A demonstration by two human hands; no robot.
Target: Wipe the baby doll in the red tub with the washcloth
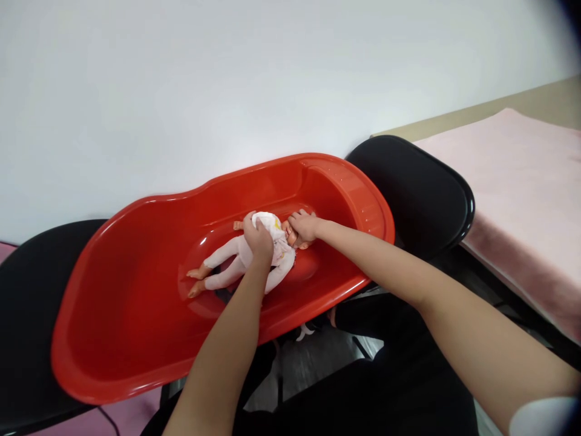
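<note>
A baby doll (pixel 236 266) in a white and pale pink outfit lies on its back in a red baby bathtub (pixel 136 290). Its bare feet point left and its head is to the right. My left hand (pixel 258 239) grips the doll at its torso, fingers curled around the far side by the arm. Over the doll's head lies my right hand (pixel 305 225), its fingers bent around it and covering part of the face. A dark patch shows beneath the doll's legs; I cannot make out what it is.
The tub bridges two black chair seats, one at the left (pixel 40 290) and one at the right (pixel 413 188). Behind it rises a white wall (pixel 227 91). A pink padded surface (pixel 521 194) is at the right. My dark-clothed legs are below the tub's near rim.
</note>
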